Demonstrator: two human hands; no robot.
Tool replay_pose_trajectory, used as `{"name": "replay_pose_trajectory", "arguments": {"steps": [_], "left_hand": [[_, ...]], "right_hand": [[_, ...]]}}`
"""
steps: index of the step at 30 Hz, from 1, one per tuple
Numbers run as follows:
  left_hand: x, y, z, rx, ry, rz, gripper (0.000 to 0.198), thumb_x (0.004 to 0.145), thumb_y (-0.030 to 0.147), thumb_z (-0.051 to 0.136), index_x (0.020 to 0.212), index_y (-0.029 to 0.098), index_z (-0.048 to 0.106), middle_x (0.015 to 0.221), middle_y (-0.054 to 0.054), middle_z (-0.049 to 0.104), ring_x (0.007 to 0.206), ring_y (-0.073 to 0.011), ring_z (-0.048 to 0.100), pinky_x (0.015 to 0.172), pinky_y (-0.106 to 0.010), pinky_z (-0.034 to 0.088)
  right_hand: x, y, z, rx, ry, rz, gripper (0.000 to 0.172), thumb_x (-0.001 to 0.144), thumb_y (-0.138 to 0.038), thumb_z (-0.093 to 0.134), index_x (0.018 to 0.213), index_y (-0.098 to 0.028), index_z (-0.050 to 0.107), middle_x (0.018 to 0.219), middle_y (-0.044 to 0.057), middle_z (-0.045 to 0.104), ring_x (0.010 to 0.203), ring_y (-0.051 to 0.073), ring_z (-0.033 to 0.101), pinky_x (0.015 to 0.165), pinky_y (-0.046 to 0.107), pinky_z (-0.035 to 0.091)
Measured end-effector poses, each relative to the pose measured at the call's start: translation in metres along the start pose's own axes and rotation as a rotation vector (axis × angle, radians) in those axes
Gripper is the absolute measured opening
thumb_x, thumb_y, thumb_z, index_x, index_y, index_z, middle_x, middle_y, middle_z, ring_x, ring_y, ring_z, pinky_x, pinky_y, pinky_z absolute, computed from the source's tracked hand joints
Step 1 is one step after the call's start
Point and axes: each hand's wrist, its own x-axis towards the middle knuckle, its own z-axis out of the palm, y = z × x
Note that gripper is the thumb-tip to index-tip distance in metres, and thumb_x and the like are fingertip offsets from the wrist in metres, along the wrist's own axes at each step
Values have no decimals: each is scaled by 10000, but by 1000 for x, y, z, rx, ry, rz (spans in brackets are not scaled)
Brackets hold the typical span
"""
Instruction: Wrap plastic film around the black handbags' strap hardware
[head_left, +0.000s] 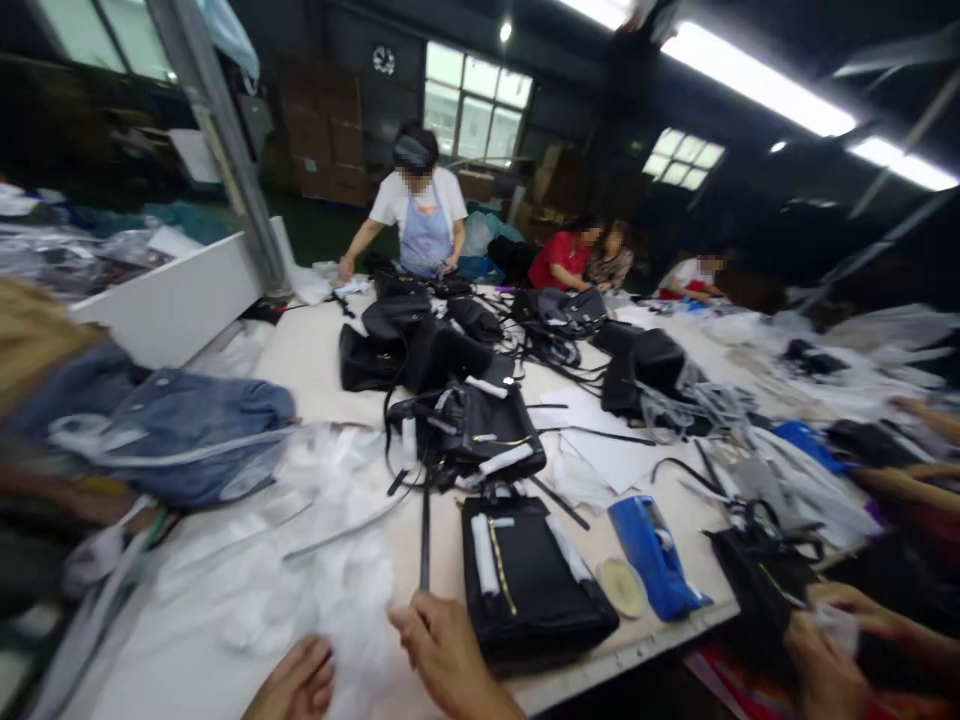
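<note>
Both left hand (pixel 296 680) and right hand (pixel 442 640) curl at lower centre, hold unclear, where white sheeting (pixel 352 590) wants a light touch.

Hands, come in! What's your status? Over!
Left hand: fingers curled, beside white wrapping. Right hand: at black strap, grip unclear. Gold-zippered black bag: beside right hand. Possibly in the way: wrapping between hands.

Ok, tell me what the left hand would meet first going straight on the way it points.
Most likely the crumpled white wrapping just ahead of the left hand; depth is unclear, so it may already be touching it.
</note>
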Motion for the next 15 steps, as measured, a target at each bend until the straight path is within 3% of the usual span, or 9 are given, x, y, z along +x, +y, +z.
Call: {"name": "replay_pose_trajectory", "arguments": {"steps": [2, 4, 6, 9, 15], "left_hand": [[-2, -8, -12, -205, -240, -108, 281, 590, 167, 764, 749, 188, 532, 650, 38, 545, 538, -88, 563, 459, -192, 440], [3, -14, -20, -323, -326, -120, 271, 651, 140, 734, 796, 178, 509, 690, 48, 537, 540, -50, 543, 450, -143, 405], [12, -20, -25, -367, -324, -111, 272, 686, 151, 722, 826, 184, 491, 724, 51, 542, 548, -36, 541, 453, -126, 394], [17, -29, -27, -392, -299, -99, 284, 703, 184, 719, 862, 191, 484, 758, 48, 552, 559, -34, 548, 460, -122, 392], [14, -48, -20, -367, -275, -67, 289, 705, 251, 714, 835, 185, 464, 782, 38, 564, 565, -35, 538, 480, -135, 381]], "right_hand": [[2, 6, 29, 10, -54, 0, 296, 854, -470, 489, 729, -206, 531, 602, -27, 565, 548, 114, 543, 531, 207, 391], [5, 19, 49, 108, -101, 74, 299, 845, -491, 481, 933, -207, 509, 741, -2, 601, 584, 123, 572, 524, 219, 433], [9, 31, 62, 203, -165, 188, 418, 825, -531, 481, 1075, -198, 441, 837, 26, 598, 602, 134, 596, 479, 227, 454], [10, 38, 77, 252, -221, 286, 527, 757, -558, 566, 1104, -189, 422, 846, 24, 577, 593, 146, 613, 438, 231, 464], [12, 37, 88, 260, -89, 249, 346, 738, -510, 598, 840, -189, 518, 639, -24, 579, 490, 122, 555, 436, 215, 434]]}}
